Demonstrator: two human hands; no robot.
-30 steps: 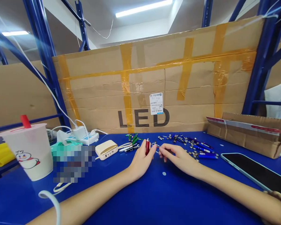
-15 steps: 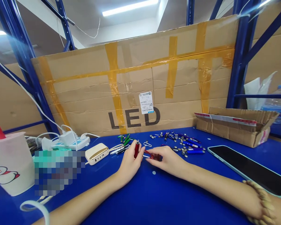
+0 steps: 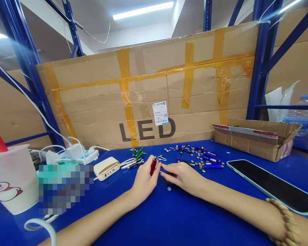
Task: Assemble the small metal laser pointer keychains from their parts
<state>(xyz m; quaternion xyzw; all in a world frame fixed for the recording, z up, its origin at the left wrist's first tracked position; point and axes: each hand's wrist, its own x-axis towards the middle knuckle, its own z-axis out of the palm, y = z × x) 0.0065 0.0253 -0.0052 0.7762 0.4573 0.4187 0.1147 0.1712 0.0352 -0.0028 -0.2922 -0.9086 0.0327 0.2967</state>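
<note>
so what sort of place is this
Probably a warehouse or small assembly workshop: blue steel racking, a tape-patched cardboard sheet printed LED, and a blue workbench scattered with small pen-shaped parts.

A left hand (image 3: pixel 143 181) grips a red metal penlight barrel (image 3: pixel 153 166), tilted nearly upright, silver tip up, at mid-frame. Just beside it at 3 o'clock, a right hand (image 3: pixel 182 176) pinches a small red part (image 3: pixel 170 173), mostly hidden by the fingertips. A small silver key clip (image 3: pixel 161 158) lies near both at 12 o'clock. Loose blue penlights (image 3: pixel 213 166) and silver button cells (image 3: pixel 201 166) scatter at 2 o'clock.
</note>
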